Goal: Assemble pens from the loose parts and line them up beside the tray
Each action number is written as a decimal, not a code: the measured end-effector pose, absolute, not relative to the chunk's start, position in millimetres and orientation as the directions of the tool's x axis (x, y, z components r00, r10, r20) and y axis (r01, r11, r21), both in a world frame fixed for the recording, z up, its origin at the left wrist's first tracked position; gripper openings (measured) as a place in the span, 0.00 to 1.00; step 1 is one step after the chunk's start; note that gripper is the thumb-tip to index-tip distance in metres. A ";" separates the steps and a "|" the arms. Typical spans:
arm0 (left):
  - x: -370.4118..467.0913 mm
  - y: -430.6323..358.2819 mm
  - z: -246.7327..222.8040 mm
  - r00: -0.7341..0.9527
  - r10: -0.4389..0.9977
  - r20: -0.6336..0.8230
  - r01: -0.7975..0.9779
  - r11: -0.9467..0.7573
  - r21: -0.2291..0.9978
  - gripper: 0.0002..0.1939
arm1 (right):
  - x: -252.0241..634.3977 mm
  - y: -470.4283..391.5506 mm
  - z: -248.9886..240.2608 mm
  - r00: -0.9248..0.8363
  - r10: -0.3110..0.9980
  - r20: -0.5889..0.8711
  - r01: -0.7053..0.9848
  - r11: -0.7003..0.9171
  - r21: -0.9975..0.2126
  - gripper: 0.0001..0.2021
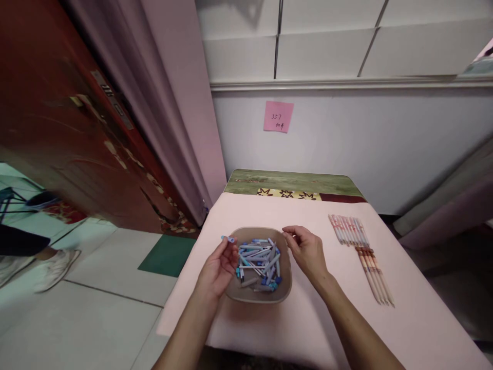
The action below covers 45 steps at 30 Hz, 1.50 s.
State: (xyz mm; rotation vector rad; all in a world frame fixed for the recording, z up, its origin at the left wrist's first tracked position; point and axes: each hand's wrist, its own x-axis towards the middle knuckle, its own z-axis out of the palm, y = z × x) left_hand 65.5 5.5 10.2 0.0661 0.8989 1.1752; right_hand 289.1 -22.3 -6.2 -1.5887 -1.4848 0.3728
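Note:
A grey-brown plastic basin (288,290) holds many loose pen parts (259,262), blue and grey barrels, caps and thin refills. Over its left rim, my left hand (222,264) pinches a small blue pen cap (228,239) between thumb and forefinger, palm turned up. My right hand (307,250) is at the basin's right rim, its thumb and forefinger pressed together; whatever may be between them is too small to make out. To the right lie a row of pink and pale pens (348,229) and, below it, a second row of brown and cream pens (374,277).
Under everything is a table with a pale pink cover (308,329) and a green patterned far end (292,181). A pink note (278,116) sticks to the wall behind. At left are a red-brown door (77,128), a curtain (169,103) and a person's shoe (57,270).

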 end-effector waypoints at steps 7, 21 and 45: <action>51.6 10.1 6.2 0.113 0.840 -0.531 -0.776 0.408 0.481 0.06 | 273.0 -9.6 -17.2 -0.032 0.992 0.121 0.865 0.088 -0.494 0.10; 54.6 10.7 -0.6 0.130 0.827 -0.547 -0.765 0.435 0.476 0.05 | 224.5 6.6 -31.8 -0.241 0.963 -0.121 0.928 0.192 -0.319 0.12; 53.2 10.2 -5.0 0.160 0.820 -0.550 -0.749 0.464 0.473 0.04 | 262.7 -43.2 -11.0 -0.363 0.929 -0.069 0.810 0.277 -0.517 0.06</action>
